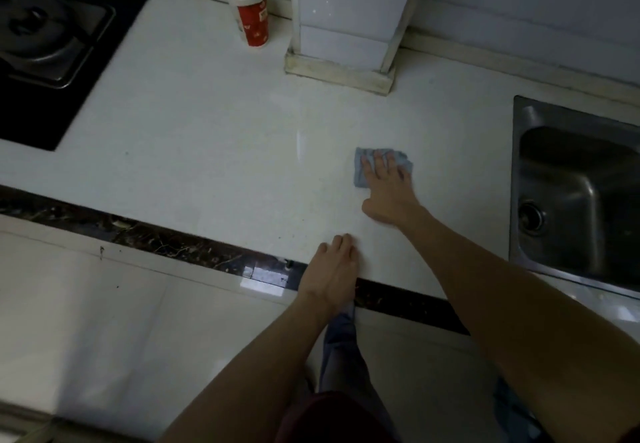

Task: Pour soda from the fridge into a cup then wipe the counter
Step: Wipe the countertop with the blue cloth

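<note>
1. Forearms enter from the bottom edge, the right reaching further over the counter (207,151) than the left.
2. Left hand (332,269) lies flat at the front edge, fingers straight and together, holding nothing; it looks like a brace.
3. Right hand (388,189) presses the blue cloth (404,161) down with straight, spread fingers. The cloth is bunched under the fingertips, not gripped.
4. The cloth sits ahead and to the right of the left hand, near the sink (571,183) but apart from it.
5. The cup (251,9) stands upright at the back wall, beside the pillar (346,9), well apart from both hands. Whether it holds soda cannot be seen.
6. Wiping appears to be the step in hand. The counter runs left to right, and most of its bare surface lies to the left of the cloth, toward the stove (52,44).
7. A sweep that way suits the right hand, which already has the cloth. The cup lies back and left, so a far stroke would have to stop short of it.
</note>
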`<action>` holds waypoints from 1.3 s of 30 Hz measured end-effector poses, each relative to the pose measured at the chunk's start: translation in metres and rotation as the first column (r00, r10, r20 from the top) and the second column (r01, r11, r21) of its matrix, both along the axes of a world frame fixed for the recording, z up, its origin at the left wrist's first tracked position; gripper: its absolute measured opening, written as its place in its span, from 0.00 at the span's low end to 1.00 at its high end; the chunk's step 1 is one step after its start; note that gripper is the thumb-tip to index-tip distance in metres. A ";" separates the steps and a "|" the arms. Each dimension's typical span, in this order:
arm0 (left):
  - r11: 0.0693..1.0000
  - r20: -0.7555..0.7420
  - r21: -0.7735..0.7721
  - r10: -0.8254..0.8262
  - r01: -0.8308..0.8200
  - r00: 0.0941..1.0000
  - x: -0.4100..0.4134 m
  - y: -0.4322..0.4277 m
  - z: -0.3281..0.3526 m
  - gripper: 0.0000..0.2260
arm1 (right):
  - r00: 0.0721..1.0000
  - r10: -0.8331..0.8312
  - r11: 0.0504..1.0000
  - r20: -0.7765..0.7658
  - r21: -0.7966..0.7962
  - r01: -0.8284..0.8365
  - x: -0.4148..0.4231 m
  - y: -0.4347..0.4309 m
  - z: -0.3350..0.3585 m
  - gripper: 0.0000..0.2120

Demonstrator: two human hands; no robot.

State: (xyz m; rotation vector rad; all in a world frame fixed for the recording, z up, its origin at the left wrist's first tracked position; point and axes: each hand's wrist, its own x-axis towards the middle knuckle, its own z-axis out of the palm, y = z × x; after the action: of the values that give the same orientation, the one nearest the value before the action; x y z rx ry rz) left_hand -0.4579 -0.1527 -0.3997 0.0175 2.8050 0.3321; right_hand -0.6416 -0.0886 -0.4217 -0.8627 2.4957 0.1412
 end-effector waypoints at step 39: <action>0.994 -0.016 -0.109 -0.029 0.027 0.999 0.022 -0.102 0.009 0.09 | 0.991 -0.129 0.992 -0.020 -0.004 0.129 0.012 -0.076 -0.014 0.40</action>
State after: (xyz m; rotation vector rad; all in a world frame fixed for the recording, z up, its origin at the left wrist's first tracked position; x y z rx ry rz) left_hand -0.4364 -0.2549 -0.3902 0.0348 2.8331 0.1729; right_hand -0.6294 -0.1648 -0.4359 -0.7022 2.5623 0.1033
